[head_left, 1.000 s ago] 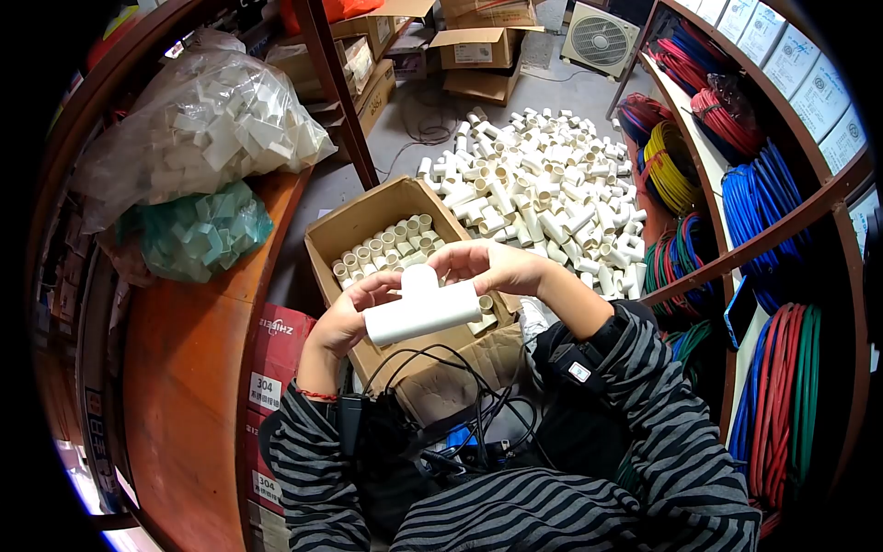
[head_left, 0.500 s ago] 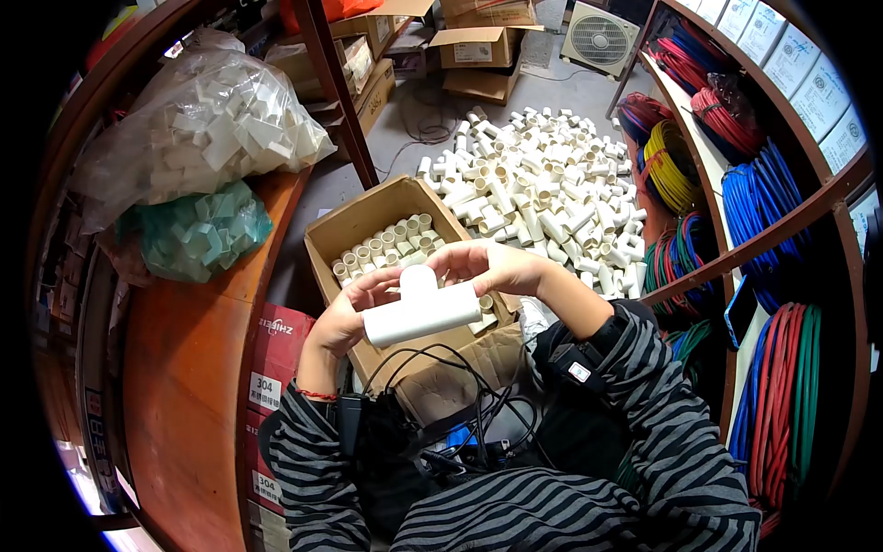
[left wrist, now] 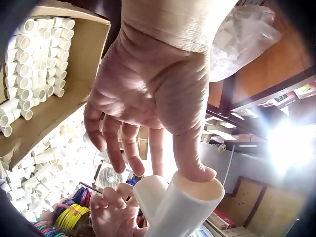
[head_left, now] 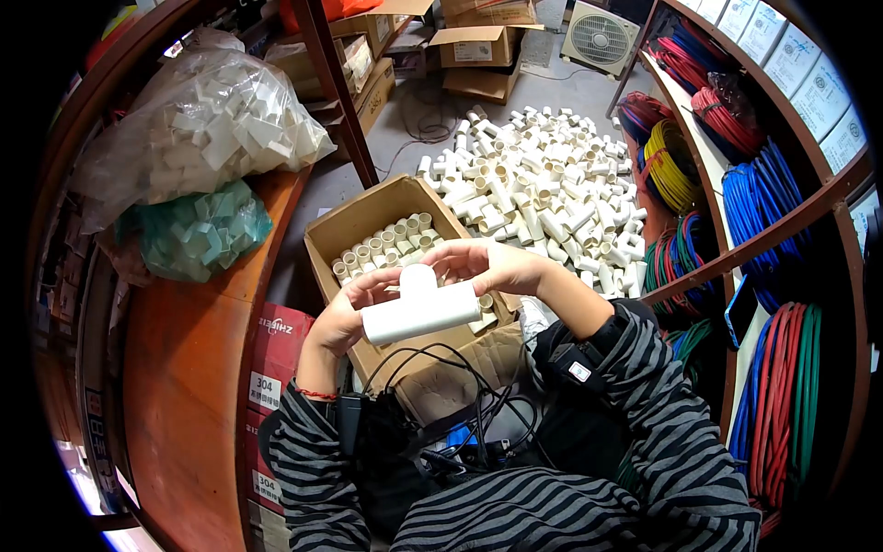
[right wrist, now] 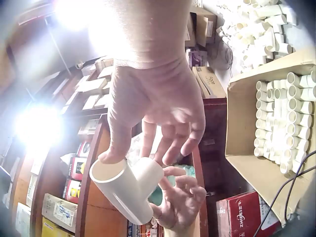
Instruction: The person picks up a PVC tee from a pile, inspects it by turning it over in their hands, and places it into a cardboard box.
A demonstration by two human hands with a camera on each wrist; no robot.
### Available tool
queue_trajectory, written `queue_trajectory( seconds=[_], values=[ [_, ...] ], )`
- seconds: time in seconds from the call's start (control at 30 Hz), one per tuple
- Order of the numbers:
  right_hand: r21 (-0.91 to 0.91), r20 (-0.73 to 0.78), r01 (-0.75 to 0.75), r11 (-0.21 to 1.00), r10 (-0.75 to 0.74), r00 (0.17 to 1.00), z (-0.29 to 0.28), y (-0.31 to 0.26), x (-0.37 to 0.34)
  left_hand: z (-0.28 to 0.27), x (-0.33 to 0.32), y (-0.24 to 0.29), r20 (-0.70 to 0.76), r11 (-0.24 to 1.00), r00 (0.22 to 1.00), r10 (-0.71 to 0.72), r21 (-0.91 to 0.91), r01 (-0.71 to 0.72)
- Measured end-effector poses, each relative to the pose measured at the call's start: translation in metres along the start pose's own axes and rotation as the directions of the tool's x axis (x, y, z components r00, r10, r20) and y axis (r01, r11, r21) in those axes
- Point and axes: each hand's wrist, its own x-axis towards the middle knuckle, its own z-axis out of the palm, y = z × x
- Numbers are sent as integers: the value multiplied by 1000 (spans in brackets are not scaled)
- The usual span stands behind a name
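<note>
Between both hands is a white plastic pipe tee [head_left: 423, 313], its long body crosswise and its short branch pointing away from me in the head view. My left hand [head_left: 342, 320] holds the left end, the thumb over the open rim in the left wrist view and the other fingers extending behind. At the opposite end, my right hand [head_left: 504, 270] grips likewise, its thumb at the rim of the tee [right wrist: 123, 190] in the right wrist view. Below and beyond the hands stands an open cardboard box [head_left: 363, 219] with rows of white fittings [head_left: 391, 241], partly hidden by the hands.
A large heap of loose white fittings [head_left: 543, 198] covers the floor behind the box. Coiled wires [head_left: 768, 212] fill the right shelf. Bagged fittings [head_left: 221, 120] lie on the left wooden shelf [head_left: 189, 368]. Black cables [head_left: 478, 386] hang before my lap.
The tee's left end has shifted very slightly to the left. Both hands keep their hold at its two ends.
</note>
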Motion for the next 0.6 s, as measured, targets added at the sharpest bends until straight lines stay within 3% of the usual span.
queue_trajectory(
  seconds=[0.27, 0.37, 0.6],
  values=[
    [42, -39, -49, 998, 51, 998, 2, 0, 1, -2, 0, -1, 16, 1000, 1000, 6, -6, -5],
    [3, 4, 6, 1000, -7, 1000, 0, 1, 1, -1, 1, -1, 2, 1000, 1000, -3, 1, 3],
    [3, -13, -11, 1000, 11, 1000, 2, -3, -2, 1, 1, 0, -27, 999, 999, -28, 16, 28]
  ],
)
